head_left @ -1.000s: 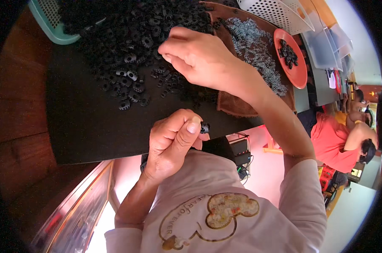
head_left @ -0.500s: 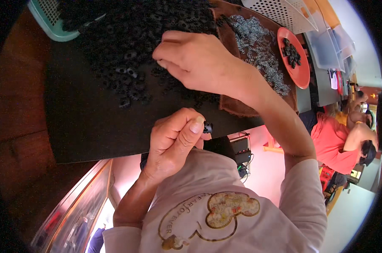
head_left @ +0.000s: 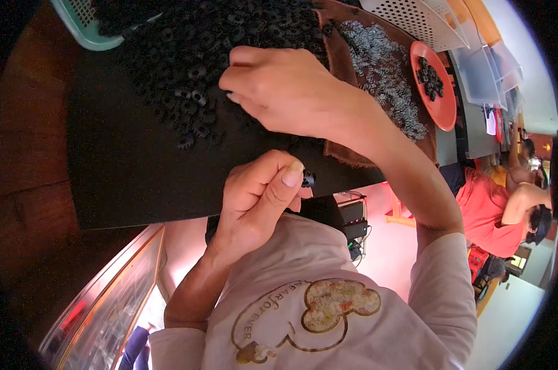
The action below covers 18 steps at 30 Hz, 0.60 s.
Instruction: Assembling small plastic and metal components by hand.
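Note:
My left hand (head_left: 254,200) is closed near the table's front edge. Between thumb and fingers it grips a small black plastic cord lock piece (head_left: 308,179), whose end sticks out to the right. Further off, my right hand (head_left: 285,89) reaches across to the near side of a broad heap of similar black plastic pieces (head_left: 180,46). Its fingers are pinched together at the heap; whatever they hold, if anything, is hidden. To the right of it, many small metal springs (head_left: 381,80) lie scattered on a brown cloth (head_left: 347,153).
A red plate (head_left: 440,118) with small black parts stands beyond the springs. A white perforated basket (head_left: 414,21) is at the back right, a green basket (head_left: 94,42) at the back left. The dark table (head_left: 137,185) ends just before my body. People sit off to the right.
The right hand has shifted slightly left over the heap, its fingers still pinched. My left hand keeps its grip on the cord lock piece. The view has tilted a little.

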Each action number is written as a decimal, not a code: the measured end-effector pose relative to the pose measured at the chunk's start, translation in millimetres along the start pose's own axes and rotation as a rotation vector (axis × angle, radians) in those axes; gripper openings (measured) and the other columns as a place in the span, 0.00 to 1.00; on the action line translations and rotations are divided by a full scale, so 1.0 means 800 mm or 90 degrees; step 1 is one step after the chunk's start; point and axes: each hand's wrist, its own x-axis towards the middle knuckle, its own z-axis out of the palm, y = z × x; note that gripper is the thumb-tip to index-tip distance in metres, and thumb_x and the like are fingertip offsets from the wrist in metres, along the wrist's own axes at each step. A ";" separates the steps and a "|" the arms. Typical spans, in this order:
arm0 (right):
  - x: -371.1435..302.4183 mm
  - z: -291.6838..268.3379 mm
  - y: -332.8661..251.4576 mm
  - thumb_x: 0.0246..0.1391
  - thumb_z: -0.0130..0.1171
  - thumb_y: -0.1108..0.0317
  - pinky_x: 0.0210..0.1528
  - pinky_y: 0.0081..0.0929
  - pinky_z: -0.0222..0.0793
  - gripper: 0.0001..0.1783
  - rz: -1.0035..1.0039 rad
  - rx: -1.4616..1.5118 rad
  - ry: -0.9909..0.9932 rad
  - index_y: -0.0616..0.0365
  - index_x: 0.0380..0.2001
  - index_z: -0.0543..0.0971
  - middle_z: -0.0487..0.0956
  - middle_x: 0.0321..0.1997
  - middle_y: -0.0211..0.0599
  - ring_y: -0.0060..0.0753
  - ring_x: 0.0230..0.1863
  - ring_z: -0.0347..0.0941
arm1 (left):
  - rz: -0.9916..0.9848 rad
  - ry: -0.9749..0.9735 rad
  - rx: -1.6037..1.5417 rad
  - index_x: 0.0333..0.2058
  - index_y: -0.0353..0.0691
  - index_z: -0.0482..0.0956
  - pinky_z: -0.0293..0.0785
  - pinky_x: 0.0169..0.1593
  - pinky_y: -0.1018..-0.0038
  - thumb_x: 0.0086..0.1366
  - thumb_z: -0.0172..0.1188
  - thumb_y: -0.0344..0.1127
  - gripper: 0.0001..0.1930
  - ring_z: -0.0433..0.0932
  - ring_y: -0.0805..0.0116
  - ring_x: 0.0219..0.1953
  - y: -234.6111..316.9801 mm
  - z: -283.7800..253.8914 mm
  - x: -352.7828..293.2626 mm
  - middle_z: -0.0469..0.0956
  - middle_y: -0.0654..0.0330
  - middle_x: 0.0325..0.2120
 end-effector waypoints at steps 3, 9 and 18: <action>0.008 0.001 -0.010 0.43 0.53 0.72 0.31 0.43 0.76 0.11 0.019 -0.011 -0.062 0.61 0.32 0.79 0.76 0.38 0.46 0.50 0.37 0.77 | -0.010 0.008 0.000 0.30 0.34 0.72 0.67 0.26 0.82 0.70 0.49 0.37 0.13 0.70 0.80 0.20 0.002 0.002 -0.002 0.74 0.64 0.20; 0.013 0.005 -0.017 0.42 0.54 0.72 0.31 0.42 0.76 0.10 0.006 -0.025 -0.069 0.63 0.28 0.80 0.77 0.38 0.51 0.52 0.36 0.78 | -0.007 0.015 -0.010 0.31 0.34 0.73 0.68 0.27 0.82 0.70 0.49 0.39 0.13 0.71 0.80 0.21 -0.002 0.001 -0.004 0.76 0.63 0.21; 0.016 0.011 -0.018 0.42 0.53 0.73 0.32 0.43 0.76 0.12 -0.007 0.011 -0.031 0.65 0.33 0.77 0.76 0.38 0.52 0.53 0.37 0.77 | -0.006 0.025 -0.006 0.32 0.34 0.73 0.68 0.26 0.83 0.70 0.50 0.40 0.14 0.71 0.81 0.20 -0.002 0.001 -0.004 0.77 0.63 0.21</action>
